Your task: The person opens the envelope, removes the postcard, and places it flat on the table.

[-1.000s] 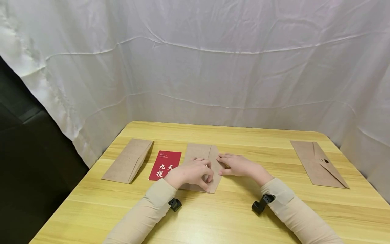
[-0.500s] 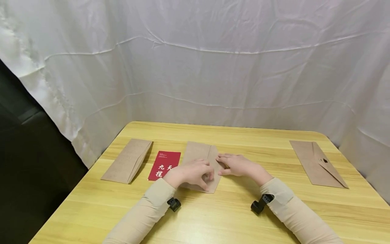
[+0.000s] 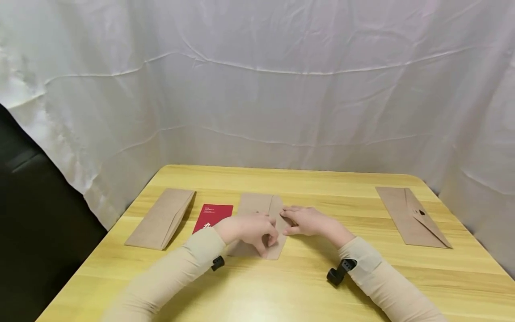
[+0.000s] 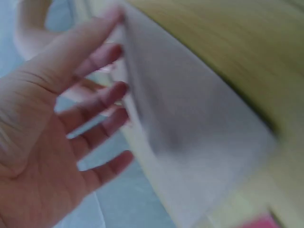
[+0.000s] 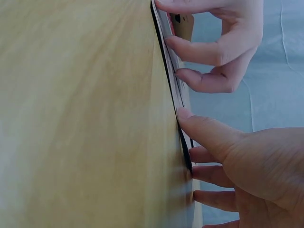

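Note:
A brown paper envelope lies on the table between both hands, a seam running down its back. Bent over its lower part is my left hand, thumb tip at the near edge and fingertips resting on the paper. The left wrist view, partly blurred, has the thumb and spread fingers along the envelope's edge. My right hand touches the right edge with extended fingers; its thumb lies against the envelope in the right wrist view. Left of the envelope is a red card with white characters, partly hidden by my left hand and sleeve.
Another brown envelope lies at the left of the wooden table. A third envelope, with a small dark mark on its flap, lies at the right. A pale curtain hangs behind the table.
The head view has shifted slightly. My left forearm has swung lower and to the left, covering more of the red card. Both hands stay at the middle envelope.

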